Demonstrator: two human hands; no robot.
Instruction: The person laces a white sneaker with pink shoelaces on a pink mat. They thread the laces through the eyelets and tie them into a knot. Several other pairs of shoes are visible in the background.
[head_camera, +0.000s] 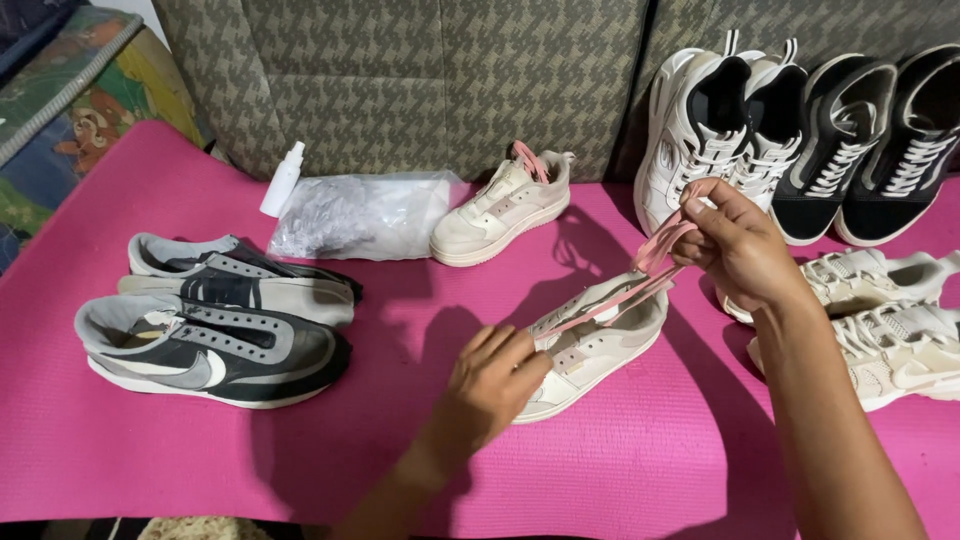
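Observation:
A cream sneaker (600, 345) lies on the pink mat (150, 450) at the centre. My left hand (492, 385) rests on its toe end and holds it down. My right hand (735, 240) is raised above and to the right of the shoe, pinched shut on a pink shoelace (640, 275). The lace runs taut from the shoe's eyelets up to my fingers. The matching cream sneaker (505, 210), with a pink lace at its heel, stands farther back.
A grey-and-black pair of unlaced sneakers (215, 320) lies at the left. A clear plastic bag (365, 215) and a white spray bottle (282, 180) sit at the back. White high-tops (720, 130), black sneakers (880, 150) and a beige pair (890, 320) crowd the right.

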